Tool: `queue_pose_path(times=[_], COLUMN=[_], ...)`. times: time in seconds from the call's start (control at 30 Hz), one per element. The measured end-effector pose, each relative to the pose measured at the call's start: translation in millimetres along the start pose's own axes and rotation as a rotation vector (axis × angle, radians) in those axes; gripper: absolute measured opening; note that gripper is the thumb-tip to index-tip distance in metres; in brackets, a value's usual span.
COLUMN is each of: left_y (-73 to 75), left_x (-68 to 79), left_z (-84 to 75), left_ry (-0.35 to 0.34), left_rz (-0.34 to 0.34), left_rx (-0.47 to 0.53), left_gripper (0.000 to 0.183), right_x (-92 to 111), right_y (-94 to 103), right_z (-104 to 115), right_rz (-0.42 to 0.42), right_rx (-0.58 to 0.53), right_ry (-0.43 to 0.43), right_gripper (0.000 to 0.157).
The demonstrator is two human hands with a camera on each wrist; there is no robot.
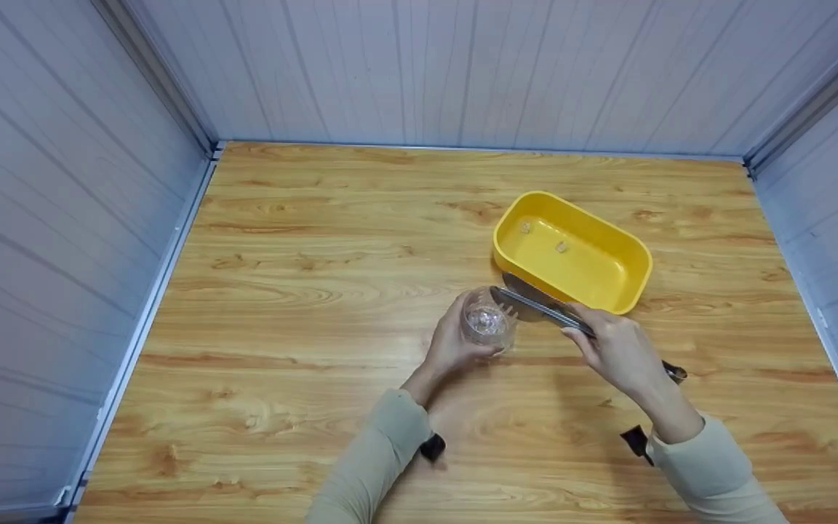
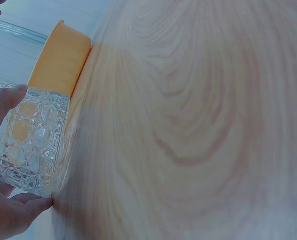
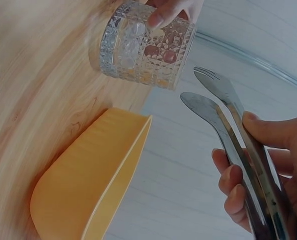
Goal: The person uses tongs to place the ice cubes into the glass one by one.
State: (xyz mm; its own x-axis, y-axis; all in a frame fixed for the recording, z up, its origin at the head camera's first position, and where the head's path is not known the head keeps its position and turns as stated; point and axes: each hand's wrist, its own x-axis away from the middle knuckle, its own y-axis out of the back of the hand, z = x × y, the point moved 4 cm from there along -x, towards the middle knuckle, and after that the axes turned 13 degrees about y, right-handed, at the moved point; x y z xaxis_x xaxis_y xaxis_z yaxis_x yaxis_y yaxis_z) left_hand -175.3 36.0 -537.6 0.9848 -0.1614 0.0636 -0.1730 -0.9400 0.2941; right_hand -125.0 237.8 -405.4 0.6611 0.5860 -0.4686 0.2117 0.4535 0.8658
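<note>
My left hand (image 1: 454, 339) grips a clear cut-glass tumbler (image 1: 488, 324) standing on the wooden table; in the left wrist view its thumb and fingers curl round the patterned glass wall (image 2: 31, 135). My right hand (image 1: 619, 353) holds metal tongs (image 3: 233, 135), thumb on one arm and fingers round the other. Their tips are slightly apart with nothing between them, close by the tumbler's rim. Inside the yellow bin (image 1: 641, 255) lie two small clear pieces, one piece (image 1: 526, 227) toward the left end and another piece (image 1: 561, 247) nearer the middle. What the tumbler holds is hard to make out.
The yellow bin sits just beyond the tumbler and tongs, to the right. Pale panels, such as the back wall (image 1: 419, 73), enclose the wooden tabletop (image 1: 302, 291) at the back and both sides. Black straps (image 1: 432, 447) show at the wrists.
</note>
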Motion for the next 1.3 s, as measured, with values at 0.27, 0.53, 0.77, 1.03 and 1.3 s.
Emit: queue_pose_path(times=[0.27, 0.53, 0.77, 1.03, 1.3], left_y=[0.0, 0.1, 0.6, -0.2, -0.4], left_x=[1.0, 1.1, 1.1, 1.1, 0.4], left_z=[-1.1, -0.6, -0.3, 0.7, -0.4], left_ry=[0.009, 0.009, 0.004, 0.032, 0.019], left_rz=[0.001, -0.003, 0.002, 0.003, 0.004], left_rx=[0.01, 0.019, 0.017, 0.007, 0.0], left_gripper=[0.092, 0.092, 0.092, 0.095, 0.093], right_x=[2.5, 2.2, 3.4, 4.4, 5.9], right_y=[2.7, 4.6, 7.7, 8.2, 10.3], right_z=[-8.6, -15.5, -23.8, -35.9, -50.1], right_rz=[0.011, 0.003, -0.001, -0.007, -0.005], right_rx=[0.005, -0.003, -0.007, -0.003, -0.009], right_ry=[-0.07, -0.093, -0.141, -0.173, -0.245], right_gripper=[0.037, 0.036, 0.038, 0.04, 0.038])
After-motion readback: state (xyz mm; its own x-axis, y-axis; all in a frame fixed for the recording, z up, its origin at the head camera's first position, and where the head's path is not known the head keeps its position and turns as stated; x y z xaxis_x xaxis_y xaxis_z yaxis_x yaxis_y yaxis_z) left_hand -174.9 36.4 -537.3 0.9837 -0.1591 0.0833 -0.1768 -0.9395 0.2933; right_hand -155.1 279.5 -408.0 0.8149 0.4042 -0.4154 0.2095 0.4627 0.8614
